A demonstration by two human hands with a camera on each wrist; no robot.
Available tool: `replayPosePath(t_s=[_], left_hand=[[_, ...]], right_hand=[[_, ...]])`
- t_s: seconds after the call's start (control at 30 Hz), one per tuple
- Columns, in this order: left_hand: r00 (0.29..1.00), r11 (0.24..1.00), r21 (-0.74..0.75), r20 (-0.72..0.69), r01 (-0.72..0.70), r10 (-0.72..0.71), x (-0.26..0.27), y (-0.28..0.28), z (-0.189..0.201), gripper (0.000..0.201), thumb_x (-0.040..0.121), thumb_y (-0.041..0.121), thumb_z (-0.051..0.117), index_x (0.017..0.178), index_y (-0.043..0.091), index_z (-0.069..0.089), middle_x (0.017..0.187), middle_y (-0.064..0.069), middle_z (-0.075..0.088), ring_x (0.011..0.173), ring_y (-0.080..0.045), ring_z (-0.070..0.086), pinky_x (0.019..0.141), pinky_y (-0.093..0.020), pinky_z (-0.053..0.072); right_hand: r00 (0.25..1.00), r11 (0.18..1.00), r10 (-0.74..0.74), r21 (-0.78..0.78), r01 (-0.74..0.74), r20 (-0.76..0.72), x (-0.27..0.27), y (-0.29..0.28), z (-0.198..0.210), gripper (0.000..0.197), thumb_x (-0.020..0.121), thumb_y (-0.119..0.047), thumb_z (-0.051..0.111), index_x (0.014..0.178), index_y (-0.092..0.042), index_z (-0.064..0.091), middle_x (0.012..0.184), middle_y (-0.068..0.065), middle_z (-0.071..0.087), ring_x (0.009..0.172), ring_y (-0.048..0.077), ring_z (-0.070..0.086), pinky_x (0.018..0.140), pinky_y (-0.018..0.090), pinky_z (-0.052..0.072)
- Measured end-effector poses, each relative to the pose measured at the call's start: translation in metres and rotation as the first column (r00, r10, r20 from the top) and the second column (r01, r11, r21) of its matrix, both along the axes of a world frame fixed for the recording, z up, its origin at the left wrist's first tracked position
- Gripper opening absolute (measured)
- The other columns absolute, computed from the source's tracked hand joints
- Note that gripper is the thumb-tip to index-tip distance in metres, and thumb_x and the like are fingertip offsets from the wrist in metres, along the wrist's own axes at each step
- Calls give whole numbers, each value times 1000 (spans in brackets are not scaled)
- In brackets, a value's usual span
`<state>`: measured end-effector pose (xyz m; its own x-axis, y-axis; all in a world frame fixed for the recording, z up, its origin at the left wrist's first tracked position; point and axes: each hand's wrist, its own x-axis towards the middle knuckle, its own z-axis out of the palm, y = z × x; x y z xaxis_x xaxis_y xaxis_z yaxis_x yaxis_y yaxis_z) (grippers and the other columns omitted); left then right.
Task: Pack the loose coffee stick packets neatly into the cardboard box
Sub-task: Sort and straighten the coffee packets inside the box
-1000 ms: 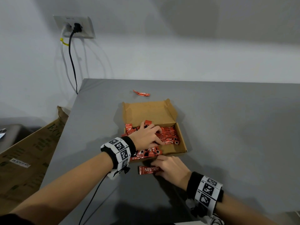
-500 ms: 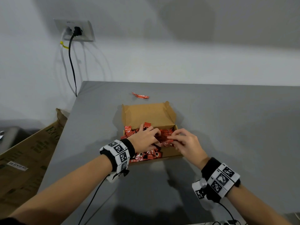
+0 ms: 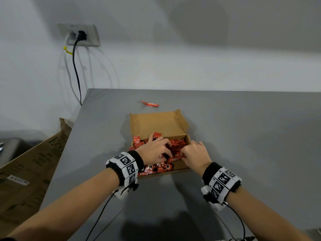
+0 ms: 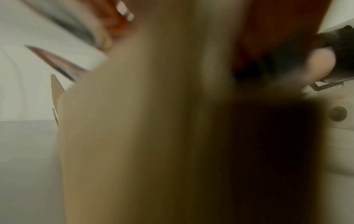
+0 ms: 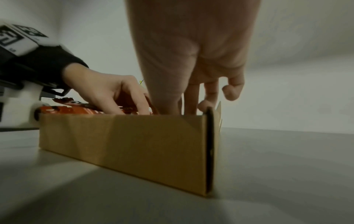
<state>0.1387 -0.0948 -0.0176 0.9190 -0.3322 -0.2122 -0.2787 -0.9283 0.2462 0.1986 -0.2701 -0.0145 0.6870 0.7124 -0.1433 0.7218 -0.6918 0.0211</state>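
An open cardboard box (image 3: 188,139) sits mid-table with its lid (image 3: 156,123) folded back, and several red coffee stick packets (image 3: 177,144) lie inside it. My left hand (image 3: 165,149) rests on the packets at the box's left side, fingers bent and spread. My right hand (image 3: 182,156) pinches one red packet (image 3: 174,159) over the box's near right part. One loose packet (image 3: 150,103) lies on the table behind the box. The right wrist view shows the box's front wall (image 5: 124,144), my left hand (image 5: 130,106) on the packets (image 5: 76,110) and my right hand (image 5: 191,104) reaching in. The left wrist view is blurred.
The grey table (image 3: 243,136) has bare surface to the right of the box and in front of it. A large cardboard carton (image 3: 26,171) leans at the table's left side. Cables (image 3: 76,70) hang from a wall socket (image 3: 79,34) at the back left.
My right hand lifted the packet that lay on the table in front of the box and brought it over the box's near right part. My left hand stayed on the packets.
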Motion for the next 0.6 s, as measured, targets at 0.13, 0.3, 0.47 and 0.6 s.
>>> replayPosePath(t_s=[0.13,0.3,0.47,0.6], left_hand=[[1000,1000,-8,10,3,-3,0,1,-2,27,91,29,53,118,28,59,135,2,39,128,-15,28,111,-60,5],[1000,1000,-10,7,4,-4,1,4,-4,25,91,32,53,114,27,60,135,2,39,127,-14,29,111,-60,5],[1000,1000,9,5,-6,6,1,2,-3,24,90,37,54,109,23,60,134,3,39,127,-14,29,111,-58,5],[1000,1000,25,20,-5,5,1,0,-4,23,90,37,54,106,22,60,133,3,40,127,-15,30,112,-59,6]], right_hand=[[999,999,-42,3,42,9,-1,0,-2,18,86,-13,48,87,-15,65,93,3,65,101,26,49,84,36,33],[999,1000,-11,15,10,47,-4,3,-5,14,82,-8,53,82,-14,66,89,4,65,94,28,54,79,36,34],[989,999,41,-3,-41,142,-5,-1,-7,29,42,-16,88,49,-23,61,53,-5,58,57,19,57,51,34,39],[980,990,124,49,-133,154,-2,-14,-6,39,36,-33,90,65,-23,66,68,-7,62,68,19,58,53,34,44]])
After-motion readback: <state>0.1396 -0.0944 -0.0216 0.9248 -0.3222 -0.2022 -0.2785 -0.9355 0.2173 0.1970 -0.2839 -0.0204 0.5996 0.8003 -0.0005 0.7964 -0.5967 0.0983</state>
